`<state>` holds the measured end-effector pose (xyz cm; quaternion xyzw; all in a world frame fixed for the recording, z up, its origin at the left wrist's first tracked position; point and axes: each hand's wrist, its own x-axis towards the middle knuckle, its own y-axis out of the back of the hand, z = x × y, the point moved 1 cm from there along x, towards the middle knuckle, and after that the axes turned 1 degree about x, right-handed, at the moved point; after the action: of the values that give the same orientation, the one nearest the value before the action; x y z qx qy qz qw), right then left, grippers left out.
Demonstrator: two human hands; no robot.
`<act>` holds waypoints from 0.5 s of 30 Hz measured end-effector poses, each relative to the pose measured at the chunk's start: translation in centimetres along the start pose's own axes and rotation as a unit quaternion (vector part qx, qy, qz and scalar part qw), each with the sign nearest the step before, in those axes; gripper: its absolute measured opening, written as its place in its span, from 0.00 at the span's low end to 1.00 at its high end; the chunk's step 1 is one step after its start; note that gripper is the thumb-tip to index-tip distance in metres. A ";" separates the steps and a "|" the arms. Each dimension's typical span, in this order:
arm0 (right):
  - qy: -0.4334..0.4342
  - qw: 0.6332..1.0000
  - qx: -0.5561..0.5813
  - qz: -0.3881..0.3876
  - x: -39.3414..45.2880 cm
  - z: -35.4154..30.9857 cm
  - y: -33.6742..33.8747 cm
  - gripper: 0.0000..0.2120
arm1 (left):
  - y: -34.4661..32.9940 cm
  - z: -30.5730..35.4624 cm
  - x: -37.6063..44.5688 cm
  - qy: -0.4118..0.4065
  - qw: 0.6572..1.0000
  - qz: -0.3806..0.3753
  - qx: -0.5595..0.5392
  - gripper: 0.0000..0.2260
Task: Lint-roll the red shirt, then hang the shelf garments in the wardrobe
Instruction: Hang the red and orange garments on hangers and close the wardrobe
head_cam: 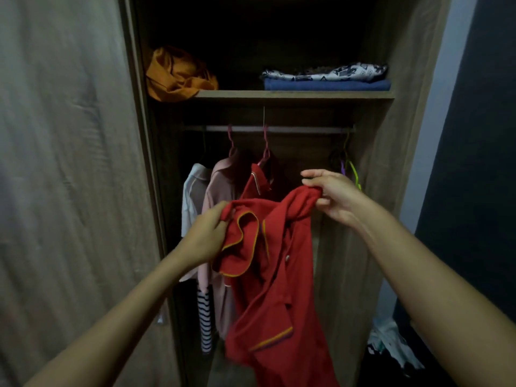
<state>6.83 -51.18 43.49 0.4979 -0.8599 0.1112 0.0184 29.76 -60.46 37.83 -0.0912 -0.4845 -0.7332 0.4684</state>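
A red shirt (268, 275) with orange trim hangs in front of the open wardrobe, held up by both hands. My left hand (208, 236) grips its collar side at the left. My right hand (331, 195) pinches a bunched shoulder at the upper right. On the shelf (293, 94) above lie a crumpled orange garment (176, 75), and a patterned white garment (326, 71) folded on a blue one (326, 85). No lint roller is in view.
On the rail (279, 129) hang a white shirt (192, 196), a pink shirt (220, 185) and another red garment (258, 180) on pink hangers. Bare green and purple hangers (350, 169) hang at the right. The wardrobe door (69, 177) stands at left. Clothes (391, 347) lie on the floor.
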 end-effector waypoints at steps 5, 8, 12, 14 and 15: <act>-0.008 0.922 -0.356 -0.155 -1.8 0.7 1.3 0.30 | 2.2 1.6 2.3 -0.006 0.990 0.065 -0.128 0.15; -0.036 0.881 -0.416 -0.223 -2.4 1.7 1.4 0.33 | 2.7 1.7 3.5 0.011 0.983 0.088 -0.158 0.15; 0.004 0.882 -0.404 -0.241 -2.9 2.8 1.3 0.26 | 3.2 1.4 4.5 0.058 0.976 0.104 -0.182 0.09; 0.002 0.871 -0.407 -0.274 -3.1 3.4 0.8 0.16 | 3.1 1.9 4.7 0.027 0.983 0.088 -0.159 0.10; -0.002 0.867 -0.407 -0.286 -3.1 3.7 0.4 0.10 | 2.9 2.2 4.8 0.012 0.986 0.087 -0.142 0.10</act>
<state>8.36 -49.15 39.33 0.6706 -0.6487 -0.2600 0.2489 28.65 -61.83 43.63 -0.1900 -0.3600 -0.7520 0.5184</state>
